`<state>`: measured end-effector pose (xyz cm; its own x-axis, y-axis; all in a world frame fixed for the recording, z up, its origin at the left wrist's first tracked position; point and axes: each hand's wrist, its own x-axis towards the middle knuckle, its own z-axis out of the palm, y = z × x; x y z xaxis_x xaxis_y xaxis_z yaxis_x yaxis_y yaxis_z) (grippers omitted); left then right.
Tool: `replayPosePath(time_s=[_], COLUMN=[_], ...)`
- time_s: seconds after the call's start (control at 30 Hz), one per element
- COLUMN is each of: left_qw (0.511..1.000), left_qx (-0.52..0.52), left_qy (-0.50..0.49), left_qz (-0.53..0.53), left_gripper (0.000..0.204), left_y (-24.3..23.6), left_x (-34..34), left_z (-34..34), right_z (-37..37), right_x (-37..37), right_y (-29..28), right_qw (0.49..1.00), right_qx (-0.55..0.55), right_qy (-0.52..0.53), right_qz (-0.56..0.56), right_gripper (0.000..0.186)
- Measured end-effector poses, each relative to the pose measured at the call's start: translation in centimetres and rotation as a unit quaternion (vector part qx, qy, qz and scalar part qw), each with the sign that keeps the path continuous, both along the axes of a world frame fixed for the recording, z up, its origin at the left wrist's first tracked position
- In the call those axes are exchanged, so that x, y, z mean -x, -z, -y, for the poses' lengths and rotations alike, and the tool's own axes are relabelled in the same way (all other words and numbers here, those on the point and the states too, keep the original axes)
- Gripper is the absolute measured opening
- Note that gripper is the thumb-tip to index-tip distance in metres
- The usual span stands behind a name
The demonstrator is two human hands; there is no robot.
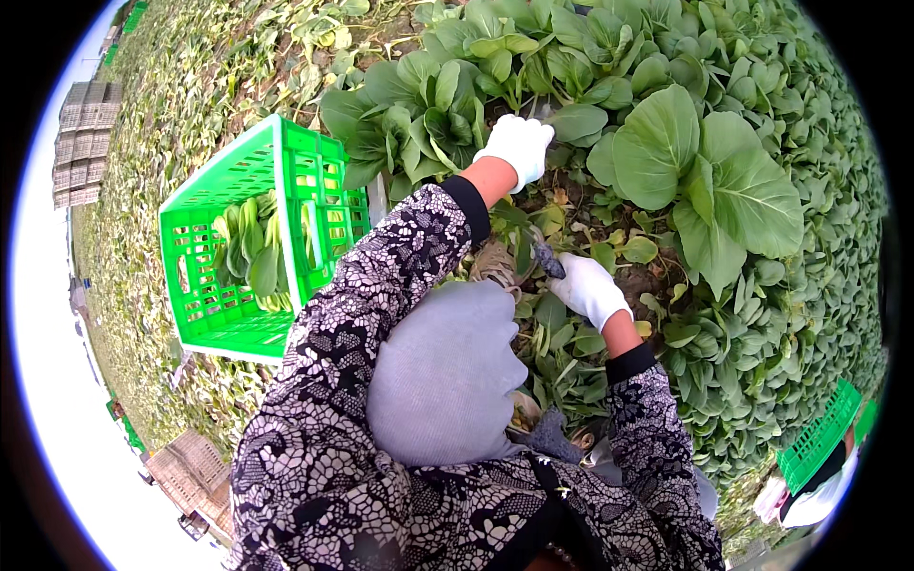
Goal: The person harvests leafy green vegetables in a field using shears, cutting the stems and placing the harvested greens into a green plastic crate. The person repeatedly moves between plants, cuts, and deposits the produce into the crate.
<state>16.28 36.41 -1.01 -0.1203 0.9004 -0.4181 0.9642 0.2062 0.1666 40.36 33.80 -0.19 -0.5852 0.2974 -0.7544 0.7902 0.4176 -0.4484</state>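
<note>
My left hand (pixel 514 152), in a white glove, is closed among the leafy green plants (pixel 419 124) at the top centre; what its fingers hold, if anything, is hidden. My right hand (pixel 583 285), also gloved, grips the grey handle of a small cutting tool (pixel 546 255) whose tip points up toward low plants and yellowing leaves over soil. A large broad-leaved plant (pixel 705 181) stands to the right of both hands, and my grey-clad knee (pixel 438 371) is below them.
A green plastic crate (pixel 281 209) with cut greens (pixel 257 247) sits at my left. Dense plants (pixel 790 314) cover the right side. At lower right is another green crate (pixel 819 433) beside a partly visible person (pixel 809 500). Stacked woven crates (pixel 86 143) stand along the far left.
</note>
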Motion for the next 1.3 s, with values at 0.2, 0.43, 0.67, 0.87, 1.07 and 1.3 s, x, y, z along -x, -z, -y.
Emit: replayPosePath(time_s=[0.2,0.43,0.67,0.87,1.07,1.3], left_qw=[0.983,0.971,0.968,0.966,0.907,0.946], left_qx=[0.032,0.032,-0.036,-0.069,0.017,-0.102], left_qy=[-0.051,-0.033,0.000,0.044,0.168,0.094], left_qz=[-0.175,-0.235,-0.250,-0.246,-0.386,-0.292], left_gripper=[0.116,0.089,0.081,0.064,0.049,0.039], left_y=[1.4,4.4,5.6,3.6,4.0,6.6], left_x=[5.6,7.4,8.6,7.5,8.8,9.9], left_z=[3.4,6.8,7.7,5.1,3.3,8.2], right_z=[-3.6,-4.1,-1.4,-3.0,-4.3,-4.5], right_x=[5.1,11.1,6.2,12.8,15.6,15.1], right_y=[1.7,6.3,4.9,9.1,10.8,12.0], right_qw=[0.983,0.995,0.986,0.955,0.972,0.967], right_qx=[-0.080,-0.042,0.028,0.039,0.034,0.091], right_qy=[0.119,-0.027,0.096,0.219,0.183,0.183], right_qz=[-0.119,-0.090,-0.135,-0.195,-0.146,-0.152], right_gripper=[0.038,0.031,0.039,0.043,0.045,0.047])
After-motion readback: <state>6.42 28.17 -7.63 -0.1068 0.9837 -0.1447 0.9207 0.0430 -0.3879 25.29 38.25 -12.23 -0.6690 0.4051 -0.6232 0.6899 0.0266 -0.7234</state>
